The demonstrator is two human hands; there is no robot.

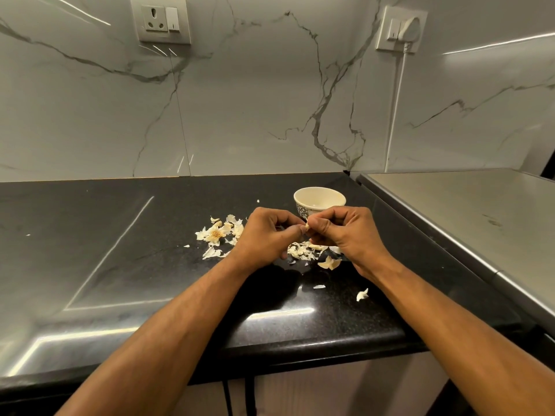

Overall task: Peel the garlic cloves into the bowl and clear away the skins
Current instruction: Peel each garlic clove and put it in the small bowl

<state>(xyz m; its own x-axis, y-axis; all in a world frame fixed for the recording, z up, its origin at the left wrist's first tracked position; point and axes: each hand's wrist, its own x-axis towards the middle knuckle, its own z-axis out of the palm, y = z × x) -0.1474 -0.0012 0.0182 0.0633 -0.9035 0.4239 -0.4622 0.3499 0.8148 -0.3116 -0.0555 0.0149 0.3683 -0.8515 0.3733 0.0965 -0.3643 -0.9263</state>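
Both hands meet above the black counter [120, 265], just in front of a small cream bowl [319, 197] with a patterned outside. My left hand [265, 235] and my right hand [345, 232] pinch one small garlic clove [307, 226] between their fingertips; only a sliver of it shows. Papery garlic skins [220, 232] lie scattered to the left of my hands, with a dried root base among them. More skins [303, 250] sit under and between my hands. What the bowl holds is mostly hidden; a pale speck shows inside.
A steel-topped appliance [480, 217] stands flush against the counter's right side. Loose skin bits [362, 294] lie near the front right. The marble wall behind carries a socket [160, 21] and a plugged-in white cable [395, 115]. The counter's front edge runs close below my forearms.
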